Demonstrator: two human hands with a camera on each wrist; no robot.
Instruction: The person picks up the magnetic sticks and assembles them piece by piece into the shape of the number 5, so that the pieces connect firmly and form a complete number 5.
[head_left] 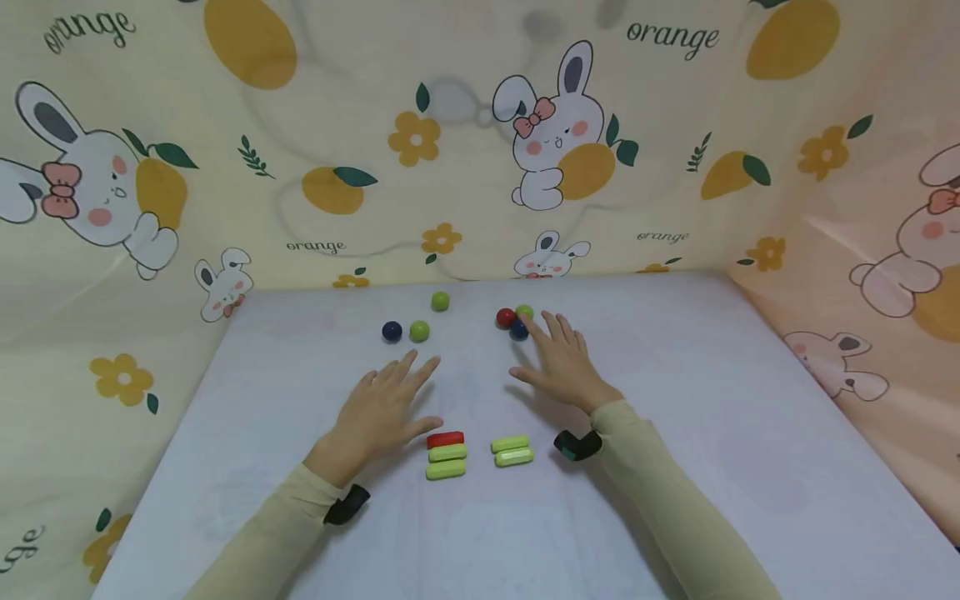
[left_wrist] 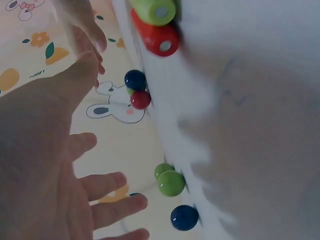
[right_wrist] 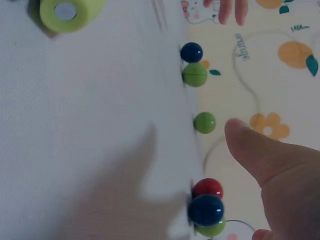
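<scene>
Cloth (head_left: 465,200) with printed rabbits (head_left: 540,185) backs the white table (head_left: 480,542) bearing 6 balls (head_left: 419,331).

Here we go, up on the cream fabric backdrop printed with white rabbits and yellow fruit (head_left: 465,42): a dark, looping word "orange" (head_left: 89,32) at the upper left, bending and climbing to the right! Over to the upper right, a second large "orange" (head_left: 672,37), close to level. Drop lower and there's a smaller "orange" (head_left: 316,247) left of centre, matched by another small "orange" (head_left: 662,237) on the right. Down at the left edge, a cut-off word ending in "ge" (head_left: 21,550), slanting upward. And the right wrist view catches an "orange" (right_wrist: 241,47) turned sideways, reading top to bottom.
</scene>
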